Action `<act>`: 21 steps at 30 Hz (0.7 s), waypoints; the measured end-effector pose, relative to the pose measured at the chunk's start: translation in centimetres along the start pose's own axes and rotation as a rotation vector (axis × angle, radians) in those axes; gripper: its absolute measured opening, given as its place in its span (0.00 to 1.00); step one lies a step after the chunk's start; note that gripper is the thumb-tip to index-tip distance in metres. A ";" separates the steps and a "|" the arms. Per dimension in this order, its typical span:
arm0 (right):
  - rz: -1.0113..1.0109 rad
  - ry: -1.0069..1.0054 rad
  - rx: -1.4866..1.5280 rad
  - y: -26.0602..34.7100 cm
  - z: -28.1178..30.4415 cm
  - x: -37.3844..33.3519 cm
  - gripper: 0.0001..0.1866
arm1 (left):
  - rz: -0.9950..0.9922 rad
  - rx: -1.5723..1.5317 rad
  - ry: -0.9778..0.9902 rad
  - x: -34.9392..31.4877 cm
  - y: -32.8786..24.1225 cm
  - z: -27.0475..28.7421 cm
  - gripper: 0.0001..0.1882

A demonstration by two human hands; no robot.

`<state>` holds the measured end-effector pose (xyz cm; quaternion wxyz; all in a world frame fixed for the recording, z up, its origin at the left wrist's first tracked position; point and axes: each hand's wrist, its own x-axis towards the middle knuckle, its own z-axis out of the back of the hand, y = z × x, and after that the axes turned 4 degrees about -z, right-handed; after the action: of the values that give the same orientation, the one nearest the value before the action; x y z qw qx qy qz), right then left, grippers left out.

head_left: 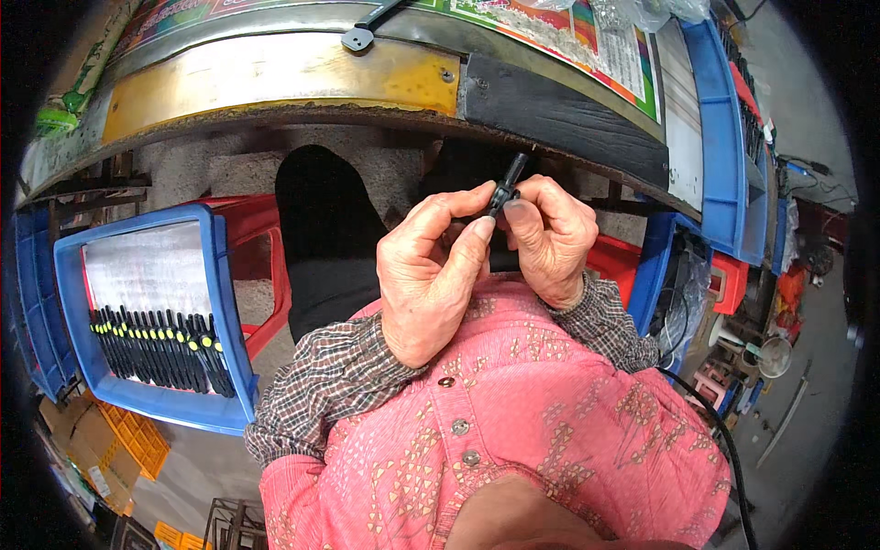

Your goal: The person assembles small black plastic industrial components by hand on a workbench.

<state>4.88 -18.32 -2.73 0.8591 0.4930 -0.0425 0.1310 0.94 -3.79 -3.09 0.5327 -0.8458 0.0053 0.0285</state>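
Observation:
Between my two hands is a small black rod-like piece (514,170) with a thicker, knobby part lower down; its exact kind does not show. My left hand (429,266) pinches the knobby part between thumb and forefinger. From the other side my right hand (554,240) grips the same piece, thumb and forefinger meeting close to the left fingertips. The black end points up and away, just short of the table edge. Both hands are held above my lap, off the table. My fingers partly cover the piece.
The worn table edge (275,81) runs across the front, with a dark flat-ended bar (359,38) on it. At left a blue tray (231,302) holds several slim black pieces (165,344) with yellow-green dots. Blue bins (722,147) and red stools (731,282) stand at right.

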 end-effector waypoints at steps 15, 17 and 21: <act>0.018 -0.144 -0.090 0.0 -0.6 0.3 0.13 | 0.051 -0.056 0.023 -0.1 0.2 0.0 0.14; 0.014 -0.147 -0.082 -0.1 -0.6 0.2 0.12 | 0.042 -0.057 0.021 -0.1 0.2 0.0 0.14; 0.011 -0.140 0.021 -0.2 -0.8 -0.1 0.12 | 0.030 -0.056 0.013 0.0 0.2 0.1 0.14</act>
<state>4.76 -17.81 -3.34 0.8480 0.5097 -0.1038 0.1012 0.89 -3.80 -3.26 0.5085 -0.8603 0.0204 0.0312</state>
